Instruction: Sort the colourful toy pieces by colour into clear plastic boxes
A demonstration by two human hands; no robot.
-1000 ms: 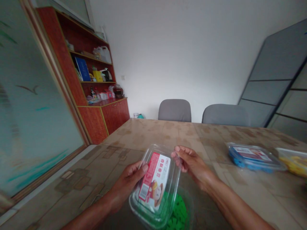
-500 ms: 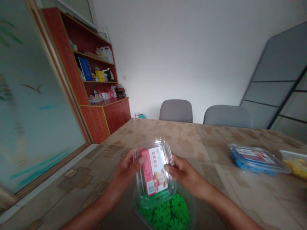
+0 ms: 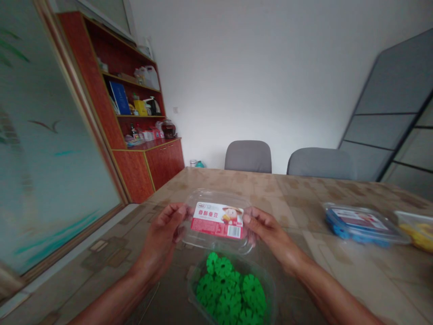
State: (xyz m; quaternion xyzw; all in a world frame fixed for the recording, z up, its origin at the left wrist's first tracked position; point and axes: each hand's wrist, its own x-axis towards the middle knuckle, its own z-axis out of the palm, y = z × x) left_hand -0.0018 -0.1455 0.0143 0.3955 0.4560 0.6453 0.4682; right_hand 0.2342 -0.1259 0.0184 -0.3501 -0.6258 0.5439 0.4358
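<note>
Head view shows both hands holding up a clear plastic lid with a red-and-white printed label [image 3: 217, 220], level and lengthwise between them, above the patterned beige tabletop [image 3: 270, 194]. Left hand [image 3: 164, 234] has its grip pinching the lid's left end, thumb on top and fingers curled beneath. Right hand [image 3: 267, 232] pinches the right end the same way, thumb by the label's corner.

Just below the lid, nearer the person, sits an open clear plastic tub filled with green flower-shaped plastic pieces [image 3: 232, 291], uncovered; lid and tub do not touch. Well to the right of the lid, a closed clear box of blue pieces with a similar label [image 3: 358, 224] lies flat on the tabletop, and just beyond it, at the frame's edge, a clear box holding yellow pieces [image 3: 417, 230]. Behind the lid, two grey chairs [image 3: 248, 156] stand at the far side. Far left of it is a red wooden cabinet with cluttered shelves [image 3: 135, 126].
</note>
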